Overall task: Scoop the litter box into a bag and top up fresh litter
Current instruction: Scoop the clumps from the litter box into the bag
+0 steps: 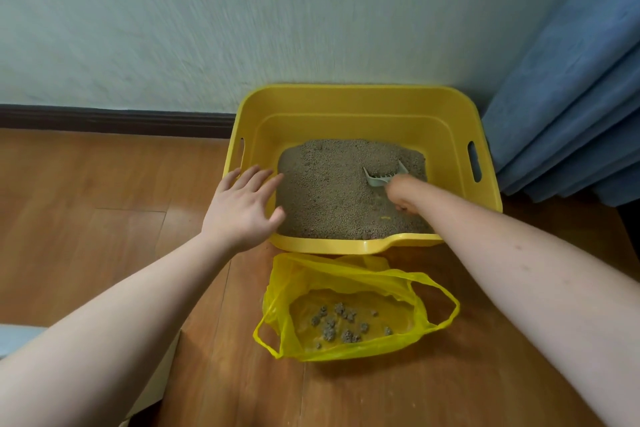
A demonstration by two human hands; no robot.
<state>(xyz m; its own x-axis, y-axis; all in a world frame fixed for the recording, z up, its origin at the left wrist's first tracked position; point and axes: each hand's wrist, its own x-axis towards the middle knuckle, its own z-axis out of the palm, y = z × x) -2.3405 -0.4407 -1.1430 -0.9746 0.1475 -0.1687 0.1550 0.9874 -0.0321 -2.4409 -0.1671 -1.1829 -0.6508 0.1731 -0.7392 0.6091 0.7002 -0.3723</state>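
The yellow litter box (363,107) stood on the wood floor (104,184) against the wall, its litter (325,191) spread across the bottom in a fairly even layer. Just in front of its low front lip lay the yellow plastic bag (349,305), mouth open, with a scatter of grey clumps (341,322) already inside. Scooping was therefore under way, with at least some waste moved over; whether more clumps remained buried could not be told, and no fresh litter or its container was in view, so the top-up seemed still to come.

The left hand (242,204) hovered or rested at the box's left front edge, fingers spread and relaxed, holding nothing. The right hand (401,192) reached into the box, fingers curled round the handle of the pale grey slotted scoop (382,175), whose blade was dug into the litter at the right side.
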